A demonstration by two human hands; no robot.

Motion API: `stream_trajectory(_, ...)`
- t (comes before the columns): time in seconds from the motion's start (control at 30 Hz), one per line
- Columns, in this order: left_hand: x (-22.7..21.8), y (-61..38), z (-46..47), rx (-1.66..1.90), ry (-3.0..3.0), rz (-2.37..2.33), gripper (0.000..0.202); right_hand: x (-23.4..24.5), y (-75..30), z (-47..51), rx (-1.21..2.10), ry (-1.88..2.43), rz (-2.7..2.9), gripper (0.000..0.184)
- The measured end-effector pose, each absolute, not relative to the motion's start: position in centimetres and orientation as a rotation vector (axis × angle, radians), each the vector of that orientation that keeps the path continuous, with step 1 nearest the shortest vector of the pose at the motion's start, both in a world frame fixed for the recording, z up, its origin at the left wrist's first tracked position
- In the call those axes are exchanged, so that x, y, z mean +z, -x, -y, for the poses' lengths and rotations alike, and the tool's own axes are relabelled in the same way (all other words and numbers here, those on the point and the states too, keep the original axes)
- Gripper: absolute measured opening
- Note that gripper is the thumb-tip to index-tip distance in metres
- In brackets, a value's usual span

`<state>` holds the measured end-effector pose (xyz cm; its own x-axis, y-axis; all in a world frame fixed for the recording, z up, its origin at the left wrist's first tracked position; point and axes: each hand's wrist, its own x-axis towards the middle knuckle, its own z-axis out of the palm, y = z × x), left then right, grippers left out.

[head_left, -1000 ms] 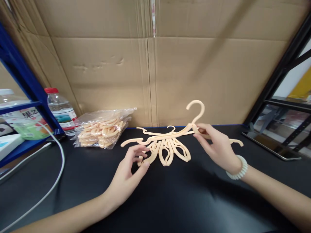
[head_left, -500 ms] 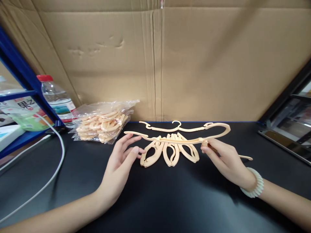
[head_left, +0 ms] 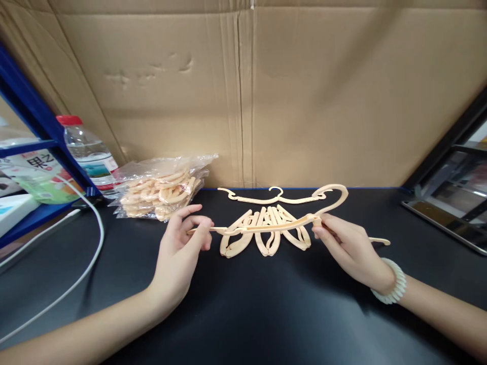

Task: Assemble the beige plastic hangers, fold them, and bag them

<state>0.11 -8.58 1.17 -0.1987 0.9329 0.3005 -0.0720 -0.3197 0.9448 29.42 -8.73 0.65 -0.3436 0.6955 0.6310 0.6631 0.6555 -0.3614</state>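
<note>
A cream clothes hanger (head_left: 277, 226) is held up above the table, unfolded, its hook curving up to the right. My right hand (head_left: 348, 248) is closed around it close to the base of the hook; one end of the hanger sticks out beyond my knuckles. My left hand (head_left: 184, 253) has its thumb and fingers at the other end, pinching it, and the tip shows past the thumb. Below and behind the held hanger lie several folded hangers (head_left: 268, 248), fanned out. Another unfolded hanger (head_left: 258, 201) lies further back.
A clear plastic bag (head_left: 163, 192) of folded hangers rests at the back left beside a red-capped water bottle (head_left: 93, 157). A white cable (head_left: 99, 243) loops across the left side. Cardboard (head_left: 323, 91) walls the back. A dark-framed object (head_left: 445, 223) stands at right.
My left hand has closed on the hanger's left end, which has dropped lower. The hook has tilted slightly leftward, and my right hand keeps its grip.
</note>
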Motion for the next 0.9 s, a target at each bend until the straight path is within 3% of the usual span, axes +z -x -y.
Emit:
stream_trajectory(0.27,3.3,0.7,8.1,1.785,-1.274,-0.966,0.04,0.2,-29.2,9.0,0.063,1.023,2.129,0.023)
stream_trajectory(0.5,2.7,0.3,10.0,1.427,-1.802,-1.002,0.034,0.0,-28.9,9.4,0.054,0.988,2.183,0.014)
stream_trajectory(0.67,2.6,0.0,10.4,1.197,-1.969,-0.988,0.052,0.0,-28.3,9.8,0.092,0.983,2.165,0.009)
stream_trajectory(0.9,2.0,0.2,9.8,0.971,-2.236,-0.941,0.037,0.9,-28.0,10.7,0.055,0.967,2.152,0.015)
